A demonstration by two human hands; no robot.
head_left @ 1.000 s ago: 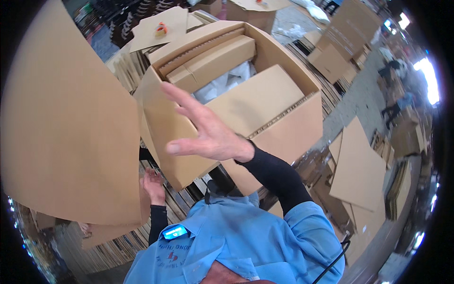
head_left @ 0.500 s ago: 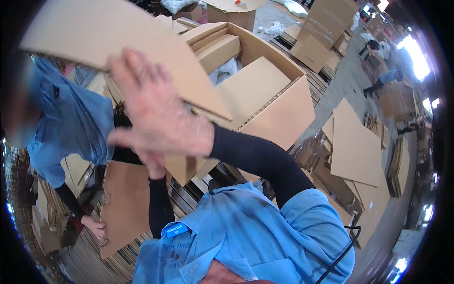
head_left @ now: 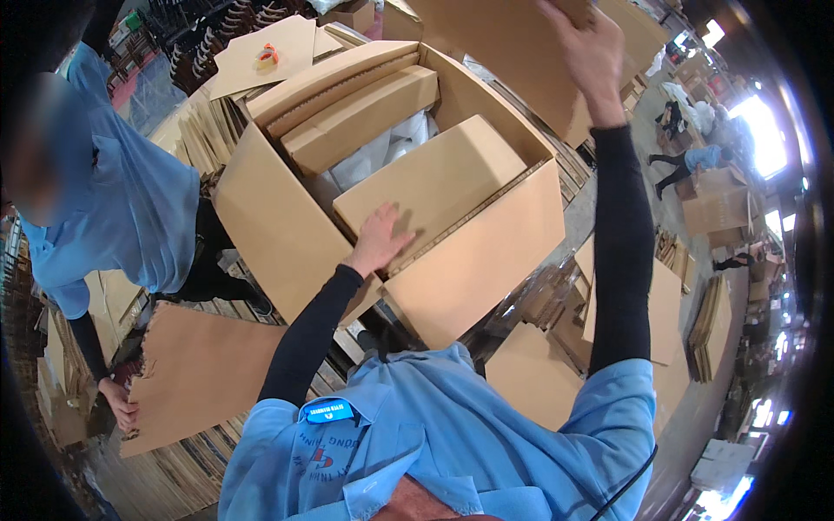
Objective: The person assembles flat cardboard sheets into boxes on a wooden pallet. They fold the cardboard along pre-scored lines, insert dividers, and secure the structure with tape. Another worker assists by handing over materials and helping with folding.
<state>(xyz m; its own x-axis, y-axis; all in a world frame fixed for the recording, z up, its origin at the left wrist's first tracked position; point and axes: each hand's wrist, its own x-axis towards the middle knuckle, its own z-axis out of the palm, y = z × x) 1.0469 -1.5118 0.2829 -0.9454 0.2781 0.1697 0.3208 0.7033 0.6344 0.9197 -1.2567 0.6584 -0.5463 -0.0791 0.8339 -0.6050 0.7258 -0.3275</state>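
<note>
A large open cardboard box (head_left: 478,260) stands in front of me. Inside it lie a long narrow carton (head_left: 360,117), a wider brown carton (head_left: 434,178) and crumpled white wrapping (head_left: 382,156) between them. My left hand (head_left: 380,240) rests with spread fingers on the near-left corner of the wider carton, gripping nothing. Stretched out to the far right, my right hand (head_left: 592,56) is closed on the edge of a big flat cardboard sheet (head_left: 495,43). That sheet hangs beyond the box's far right side, partly cut off by the top of the view.
At left a co-worker in a blue shirt (head_left: 139,191) holds a torn cardboard sheet (head_left: 204,369). Stacked flat cardboard (head_left: 204,139) and an orange tape roll (head_left: 267,57) lie behind the box. More cardboard sheets (head_left: 534,373) lie at right; other people stand farther off.
The cardboard sheet has gone from above the box's left side to its far right, with my right hand. My left hand has come onto the wider carton. The co-worker's torn sheet has shifted left.
</note>
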